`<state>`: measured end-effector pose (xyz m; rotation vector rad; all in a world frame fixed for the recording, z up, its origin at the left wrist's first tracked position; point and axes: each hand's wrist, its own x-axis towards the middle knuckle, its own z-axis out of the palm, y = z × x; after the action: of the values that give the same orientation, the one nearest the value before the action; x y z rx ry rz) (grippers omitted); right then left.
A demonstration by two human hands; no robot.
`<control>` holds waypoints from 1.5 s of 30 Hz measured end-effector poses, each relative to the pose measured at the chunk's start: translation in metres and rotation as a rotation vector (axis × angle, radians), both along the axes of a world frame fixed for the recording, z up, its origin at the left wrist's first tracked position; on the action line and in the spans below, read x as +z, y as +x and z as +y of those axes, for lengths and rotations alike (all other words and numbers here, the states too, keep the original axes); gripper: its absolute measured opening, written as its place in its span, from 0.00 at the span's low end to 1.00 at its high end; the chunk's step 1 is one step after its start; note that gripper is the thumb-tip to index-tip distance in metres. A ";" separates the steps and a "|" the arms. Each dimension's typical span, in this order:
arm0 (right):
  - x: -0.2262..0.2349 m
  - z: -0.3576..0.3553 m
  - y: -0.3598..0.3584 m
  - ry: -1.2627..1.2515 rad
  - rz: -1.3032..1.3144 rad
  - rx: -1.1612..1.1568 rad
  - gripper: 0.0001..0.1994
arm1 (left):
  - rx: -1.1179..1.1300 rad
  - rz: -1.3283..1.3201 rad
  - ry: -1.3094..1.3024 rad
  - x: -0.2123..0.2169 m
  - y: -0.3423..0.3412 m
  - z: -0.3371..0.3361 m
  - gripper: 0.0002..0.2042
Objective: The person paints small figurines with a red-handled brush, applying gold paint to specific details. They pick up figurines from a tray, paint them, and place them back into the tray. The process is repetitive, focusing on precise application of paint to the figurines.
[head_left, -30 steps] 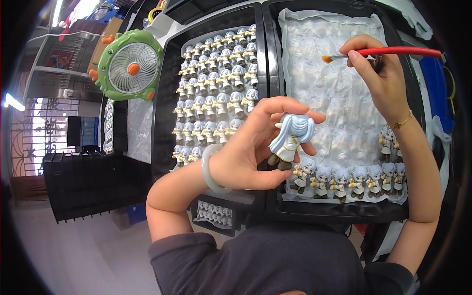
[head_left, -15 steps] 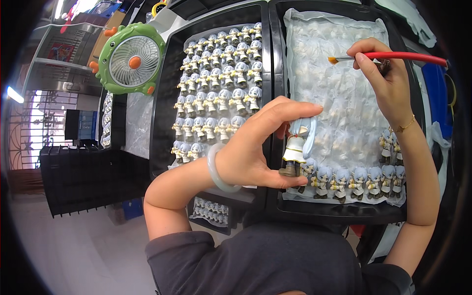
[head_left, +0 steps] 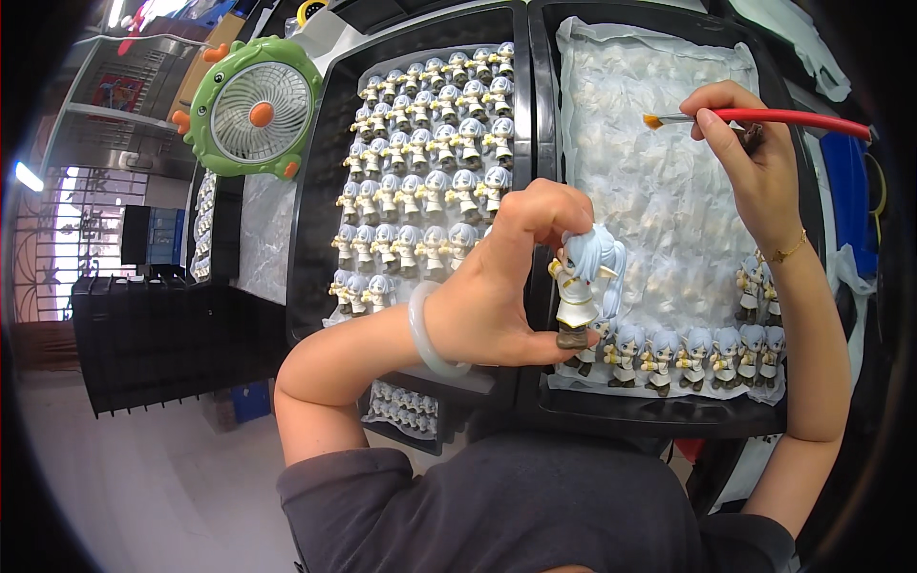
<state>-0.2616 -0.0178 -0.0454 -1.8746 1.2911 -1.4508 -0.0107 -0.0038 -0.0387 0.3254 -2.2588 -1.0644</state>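
Note:
Upright between the thumb and curled fingers of my left hand stands a small figurine with pale blue hair, a white outfit and brown boots. Its head is at the fingers and its boots rest against the thumb, its side turned toward me. My right hand grips a paintbrush with a red handle, its yellowish bristle tip pointing left, apart from the figurine. Something small and dark brown also shows in the right palm; I cannot make out what. Below the held figurine, a row of similar figurines lines the right tray's near edge.
Two black trays lie side by side: the left tray bears rows of figurines, the right tray tissue-like sheeting over more shapes. A green animal-shaped fan stands at the far left. A black crate sits left.
The figurine has turned in my left hand from showing its back to showing its side and face. My left fingers have curled in more. The brush hand has hardly moved.

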 end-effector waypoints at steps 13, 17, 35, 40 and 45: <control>0.001 0.000 0.000 0.013 0.013 0.014 0.07 | 0.236 -0.300 -0.130 0.017 -0.001 0.005 0.35; 0.006 0.002 0.001 0.031 0.027 0.034 0.07 | 0.287 -0.325 -0.168 0.019 -0.001 0.004 0.34; 0.008 0.004 0.001 0.032 0.054 0.025 0.07 | 0.320 -0.362 -0.309 0.020 0.001 0.006 0.32; 0.007 0.004 0.000 0.026 0.064 0.013 0.07 | 0.342 -0.326 -0.281 0.010 0.004 0.010 0.37; 0.008 0.002 0.001 0.010 0.074 0.044 0.07 | 0.361 -0.384 -0.300 0.025 0.006 0.009 0.34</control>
<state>-0.2602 -0.0161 -0.0377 -1.9539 1.2802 -1.3621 -0.0048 0.0049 -0.0141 0.8296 -2.5168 -0.4983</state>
